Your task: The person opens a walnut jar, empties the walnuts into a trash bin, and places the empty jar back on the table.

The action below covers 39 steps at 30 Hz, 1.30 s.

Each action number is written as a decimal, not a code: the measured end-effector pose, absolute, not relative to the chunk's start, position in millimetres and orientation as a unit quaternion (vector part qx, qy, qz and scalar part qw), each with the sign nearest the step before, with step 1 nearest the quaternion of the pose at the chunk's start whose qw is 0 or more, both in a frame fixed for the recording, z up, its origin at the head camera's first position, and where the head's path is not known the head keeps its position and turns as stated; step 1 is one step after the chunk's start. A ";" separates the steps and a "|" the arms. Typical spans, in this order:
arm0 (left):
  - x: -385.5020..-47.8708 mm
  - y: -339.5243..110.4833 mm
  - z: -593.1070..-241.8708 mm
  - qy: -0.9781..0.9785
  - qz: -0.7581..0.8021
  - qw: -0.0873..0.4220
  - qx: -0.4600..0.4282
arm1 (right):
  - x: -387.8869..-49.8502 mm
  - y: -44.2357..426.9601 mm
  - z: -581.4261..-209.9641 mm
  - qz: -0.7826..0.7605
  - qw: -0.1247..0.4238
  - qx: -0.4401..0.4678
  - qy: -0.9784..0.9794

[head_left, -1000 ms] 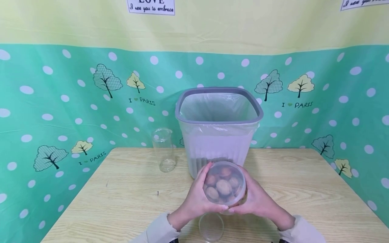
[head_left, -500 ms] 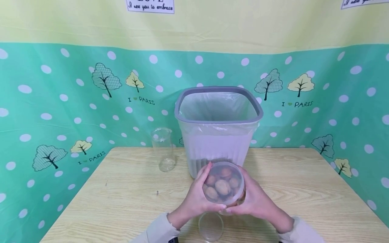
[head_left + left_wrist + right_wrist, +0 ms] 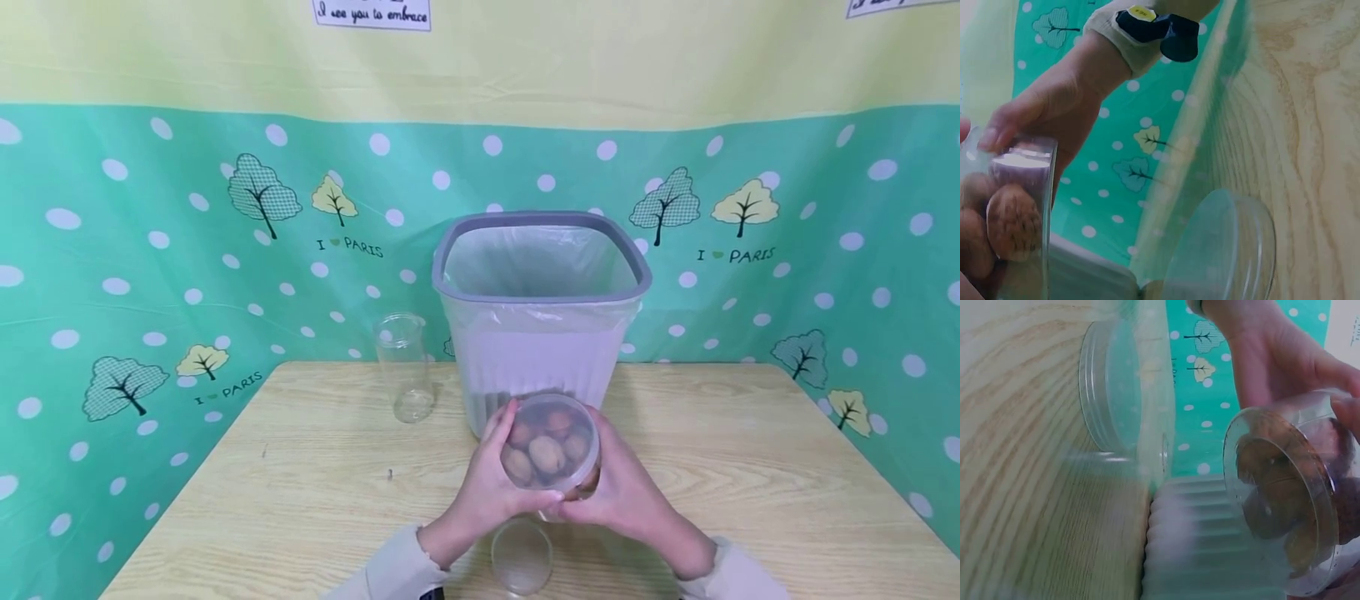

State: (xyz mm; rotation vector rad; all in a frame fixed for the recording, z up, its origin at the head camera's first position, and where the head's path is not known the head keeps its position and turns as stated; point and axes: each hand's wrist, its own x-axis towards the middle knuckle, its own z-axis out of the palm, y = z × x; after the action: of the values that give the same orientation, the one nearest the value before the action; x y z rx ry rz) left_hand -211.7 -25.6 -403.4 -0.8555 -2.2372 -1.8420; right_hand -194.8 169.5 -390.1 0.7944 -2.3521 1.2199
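Both hands hold a clear round jar [image 3: 557, 446] of walnuts above the table, in front of the bin. Through its cloudy top several brown walnuts [image 3: 547, 454] show. My left hand [image 3: 487, 487] grips the jar's left side, and my right hand [image 3: 626, 487] grips its right side, with the thumbs close together on the near side. From the right wrist view, the jar's clear base [image 3: 1279, 500] shows off the tabletop, tilted. Below the hands, a shallow, clear round piece like a lid [image 3: 522, 557] rests on the table. The far fingers are mostly hidden behind the jar.
A pale waste bin [image 3: 536, 358] with a grey rim and a clear liner stands just beyond the jar. To its left is a tall clear glass beaker [image 3: 405, 367]. A tiny dark speck [image 3: 390, 474] lies on the wooden table [image 3: 315, 500]. A patterned cloth hangs behind.
The jar and both hands have shifted very slightly up and left in the head view. The grip looks the same, and the bin, beaker and lid-like piece stay put.
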 end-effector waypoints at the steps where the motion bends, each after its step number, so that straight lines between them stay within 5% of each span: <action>1: -211.3 -25.2 -403.4 -0.741 -0.609 0.063 -0.277 | -194.4 167.9 -389.7 0.433 0.189 0.276 -0.837; 25: -198.5 -21.8 -396.2 -0.735 -0.644 0.076 -0.200 | -194.8 154.2 -391.8 0.451 0.206 0.252 -0.831; 39: -197.4 -39.5 -398.8 -0.731 -0.624 -0.003 -0.276 | -185.7 162.0 -389.1 0.435 0.196 0.245 -0.844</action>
State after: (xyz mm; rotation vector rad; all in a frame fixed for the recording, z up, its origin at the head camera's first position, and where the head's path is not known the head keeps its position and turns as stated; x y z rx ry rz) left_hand -197.4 -39.5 -398.8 -0.8678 -2.3028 -1.9634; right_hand -185.7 162.0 -389.1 0.6870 -2.3651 1.2175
